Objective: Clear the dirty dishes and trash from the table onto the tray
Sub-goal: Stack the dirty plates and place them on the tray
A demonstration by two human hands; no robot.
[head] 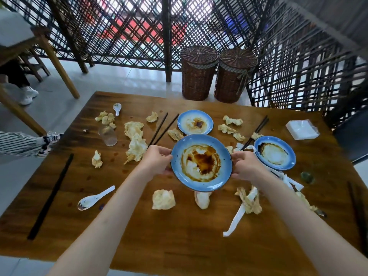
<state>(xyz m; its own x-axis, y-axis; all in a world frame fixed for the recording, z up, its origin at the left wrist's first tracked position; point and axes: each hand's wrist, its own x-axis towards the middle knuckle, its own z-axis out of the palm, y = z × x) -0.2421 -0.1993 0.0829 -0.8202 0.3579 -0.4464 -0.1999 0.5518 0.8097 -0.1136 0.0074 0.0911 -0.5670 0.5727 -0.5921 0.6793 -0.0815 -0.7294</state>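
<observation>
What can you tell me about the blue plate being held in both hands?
The blue plate is round and shallow, seemingly glazed ceramic, with a speckled blue rim and a pale centre smeared with dark brown sauce. It is held above the wooden table, tilted slightly. The left hand grips its left edge, the right hand its right edge.
</observation>
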